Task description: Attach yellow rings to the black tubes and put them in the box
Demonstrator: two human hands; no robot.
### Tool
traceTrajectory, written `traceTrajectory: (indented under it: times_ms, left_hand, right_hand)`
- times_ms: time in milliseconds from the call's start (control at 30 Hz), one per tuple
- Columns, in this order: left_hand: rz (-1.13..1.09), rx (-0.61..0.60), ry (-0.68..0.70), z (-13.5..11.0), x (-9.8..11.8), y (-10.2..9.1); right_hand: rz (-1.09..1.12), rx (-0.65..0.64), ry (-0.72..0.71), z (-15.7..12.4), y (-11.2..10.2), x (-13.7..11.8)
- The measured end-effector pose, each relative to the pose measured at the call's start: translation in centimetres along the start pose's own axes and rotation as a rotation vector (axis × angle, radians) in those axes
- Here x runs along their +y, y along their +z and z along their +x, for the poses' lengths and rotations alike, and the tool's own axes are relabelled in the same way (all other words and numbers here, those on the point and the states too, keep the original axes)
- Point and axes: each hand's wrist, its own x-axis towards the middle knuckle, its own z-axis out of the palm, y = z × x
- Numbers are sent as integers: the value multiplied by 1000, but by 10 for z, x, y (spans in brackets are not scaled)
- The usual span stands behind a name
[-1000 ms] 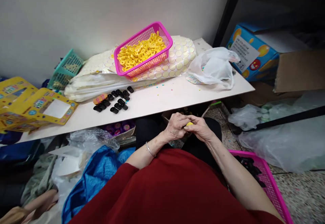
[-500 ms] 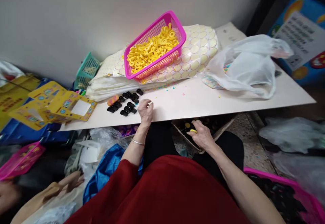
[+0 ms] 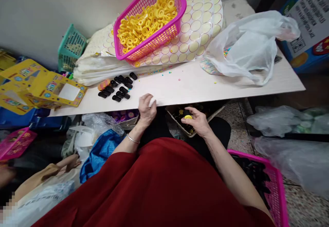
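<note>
held piece (image 3: 188,117): yellow, seemingly black-topped | basket (image 3: 157,37): pink | sheets (image 3: 197,25): cream-dotted

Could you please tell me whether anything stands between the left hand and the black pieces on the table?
Nothing visible does: between the left hand and the nearest black pieces, to its left, only a strip of tabletop shows.

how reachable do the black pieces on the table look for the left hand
Probably yes: the left hand appears empty at the front edge of the table, the black pieces lie to its left, and nothing visible stands between.
</note>
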Motion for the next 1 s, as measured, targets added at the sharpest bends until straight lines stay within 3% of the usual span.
traceTrajectory:
  times_ms: [100,233,433,533,600,667,733,800,900,1000]
  left_hand:
    - [-167,-55,122,-22,25,3]
    - [-316,-93,120,-37,28,-11]
    - [-590,-182,177,-39,46,-26]
    - [-590,-147,165,-42,48,-25]
    - [-486,-69,110,-44,32,-24]
    - [-308,79,-12,-42,2,-28]
    - [-85,267,-207,-34,-37,-36]
    - [98,382,-443,-22,-77,-48]
    - [199,394,-658,-4,-128,-64]
    - [102,342,-686,7,-166,-71]
  right_hand:
    - [-30,35,-12,-7,4,9]
    - [-10,135,-33,-10,24,10]
    - [63,19,-102,-27,67,-18]
    - [26,6,-53,-32,68,-22]
    - [-142,26,-11,-29,56,-19]
    - [-546,100,-5,-16,37,-13]
    - [-1052,116,34,3,21,-6]
    - [-1402,47,94,22,11,-2]
    - [-1630,-118,188,38,13,-2]
    - [-1672,-160,221,39,20,-7]
